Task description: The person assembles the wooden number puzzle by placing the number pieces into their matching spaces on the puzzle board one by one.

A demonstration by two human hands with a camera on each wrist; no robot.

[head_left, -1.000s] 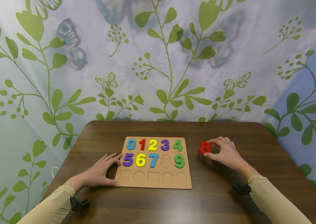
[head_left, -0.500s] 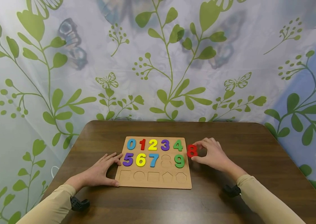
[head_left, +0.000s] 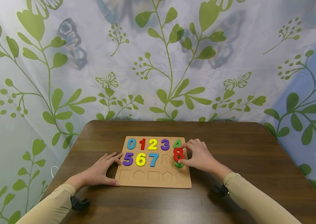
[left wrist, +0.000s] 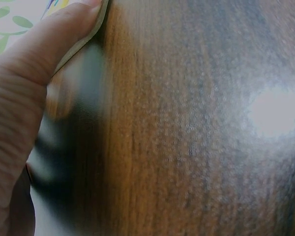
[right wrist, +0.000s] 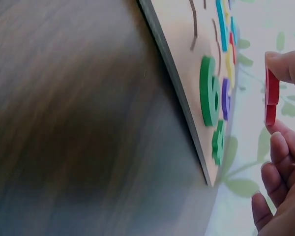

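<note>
Between thumb and finger, my right hand (head_left: 202,157) pinches a red number 8 piece (head_left: 178,154). In the right wrist view the red 8 (right wrist: 272,93) is held up off the wooden puzzle board (head_left: 155,183). From the head view it covers part of the green 9 (head_left: 179,165) and the foot of the green 4 (head_left: 177,143). An 8-shaped recess (head_left: 166,161) lies bare just left of it, beside the blue 7 (head_left: 153,160). My left hand (head_left: 99,171) rests at the board's left edge with fingers spread, thumb at the lower corner.
Other number pieces, such as the yellow 6 (head_left: 140,159) and purple 3 (head_left: 165,144), sit in the board. Its bottom row has several shape recesses, including a square (head_left: 153,177). Dark wooden table (head_left: 230,137) lies around it, with a leaf-patterned curtain (head_left: 146,62) behind.
My right hand has carried the red 8 leftward from the table at the board's right to above the board's right side. The left hand has stayed in place.
</note>
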